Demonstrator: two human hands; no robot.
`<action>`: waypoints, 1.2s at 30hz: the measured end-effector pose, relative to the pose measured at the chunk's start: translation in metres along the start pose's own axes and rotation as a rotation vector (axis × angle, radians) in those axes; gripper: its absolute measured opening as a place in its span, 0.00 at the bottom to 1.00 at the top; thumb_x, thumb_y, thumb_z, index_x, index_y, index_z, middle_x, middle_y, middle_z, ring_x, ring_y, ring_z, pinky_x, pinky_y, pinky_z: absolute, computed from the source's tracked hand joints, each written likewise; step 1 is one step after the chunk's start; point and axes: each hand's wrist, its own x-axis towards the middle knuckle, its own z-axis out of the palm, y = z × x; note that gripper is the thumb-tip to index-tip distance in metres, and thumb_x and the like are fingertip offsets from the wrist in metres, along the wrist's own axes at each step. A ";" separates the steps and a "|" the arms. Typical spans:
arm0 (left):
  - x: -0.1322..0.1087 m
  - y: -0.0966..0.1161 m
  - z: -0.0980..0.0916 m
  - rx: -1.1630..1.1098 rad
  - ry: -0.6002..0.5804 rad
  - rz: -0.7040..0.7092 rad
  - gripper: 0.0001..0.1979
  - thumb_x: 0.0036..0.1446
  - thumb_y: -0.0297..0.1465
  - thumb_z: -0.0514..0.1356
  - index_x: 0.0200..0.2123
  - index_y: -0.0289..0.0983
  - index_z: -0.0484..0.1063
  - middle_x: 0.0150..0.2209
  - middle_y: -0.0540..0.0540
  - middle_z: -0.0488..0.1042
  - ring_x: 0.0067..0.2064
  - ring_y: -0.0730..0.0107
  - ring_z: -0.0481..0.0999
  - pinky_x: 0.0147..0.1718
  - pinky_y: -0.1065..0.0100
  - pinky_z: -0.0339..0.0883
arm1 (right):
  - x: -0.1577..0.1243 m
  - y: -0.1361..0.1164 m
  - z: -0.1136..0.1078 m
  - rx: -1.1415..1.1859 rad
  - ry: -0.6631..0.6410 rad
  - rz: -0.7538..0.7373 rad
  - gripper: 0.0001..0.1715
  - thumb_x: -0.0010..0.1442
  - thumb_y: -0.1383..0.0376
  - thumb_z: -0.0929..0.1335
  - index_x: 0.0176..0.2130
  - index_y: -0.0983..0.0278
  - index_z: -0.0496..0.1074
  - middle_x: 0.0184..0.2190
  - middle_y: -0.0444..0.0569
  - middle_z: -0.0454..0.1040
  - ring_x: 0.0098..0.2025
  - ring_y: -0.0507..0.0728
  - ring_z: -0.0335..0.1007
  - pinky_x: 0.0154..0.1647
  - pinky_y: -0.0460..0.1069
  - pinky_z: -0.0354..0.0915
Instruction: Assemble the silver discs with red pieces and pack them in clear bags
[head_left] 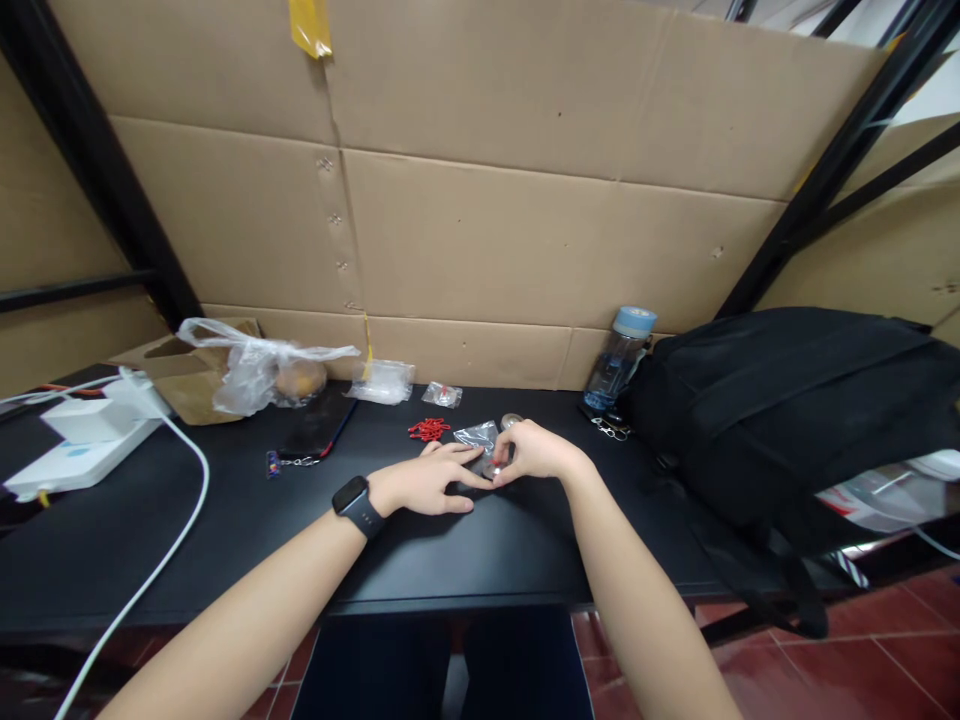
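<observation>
A small clear zip bag [477,436] lies on the black desk between my two hands. My left hand [431,483], a dark watch on its wrist, is open, palm down, with its fingers stretched over the bag's near part. My right hand [534,450] is closed in a pinch at the bag's right end. A small red piece [496,462] shows at its fingertips; whether it is inside the bag I cannot tell. Just beyond my left hand is a pile of small red pieces [429,430]. A round shiny object [511,421] sits behind my right hand, partly hidden.
At the back lie a small clear packet [442,395] and a larger plastic packet [382,382]. A phone [315,425], a tied plastic bag [255,370] and a white power strip [82,455] are on the left. A water bottle [619,358] and a black backpack [795,420] stand right.
</observation>
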 end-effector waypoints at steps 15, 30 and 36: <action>-0.001 0.004 0.001 0.045 0.040 -0.016 0.24 0.61 0.39 0.63 0.60 0.61 0.68 0.73 0.49 0.45 0.71 0.41 0.49 0.63 0.36 0.47 | 0.014 -0.001 0.017 -0.228 0.335 0.038 0.21 0.46 0.64 0.81 0.39 0.59 0.74 0.37 0.43 0.71 0.37 0.54 0.69 0.32 0.45 0.55; -0.004 -0.008 -0.009 -0.043 0.209 0.077 0.22 0.56 0.36 0.68 0.54 0.49 0.73 0.68 0.48 0.56 0.67 0.54 0.60 0.64 0.57 0.56 | 0.027 0.005 0.029 -0.072 0.321 -0.187 0.29 0.52 0.61 0.78 0.52 0.60 0.72 0.45 0.50 0.69 0.47 0.59 0.67 0.49 0.52 0.64; 0.003 -0.001 -0.006 0.131 0.438 -0.143 0.18 0.55 0.30 0.67 0.48 0.45 0.70 0.51 0.47 0.73 0.54 0.57 0.69 0.51 0.59 0.59 | 0.012 0.023 0.000 0.230 0.159 -0.223 0.13 0.69 0.65 0.63 0.47 0.63 0.75 0.41 0.48 0.75 0.37 0.53 0.70 0.40 0.47 0.66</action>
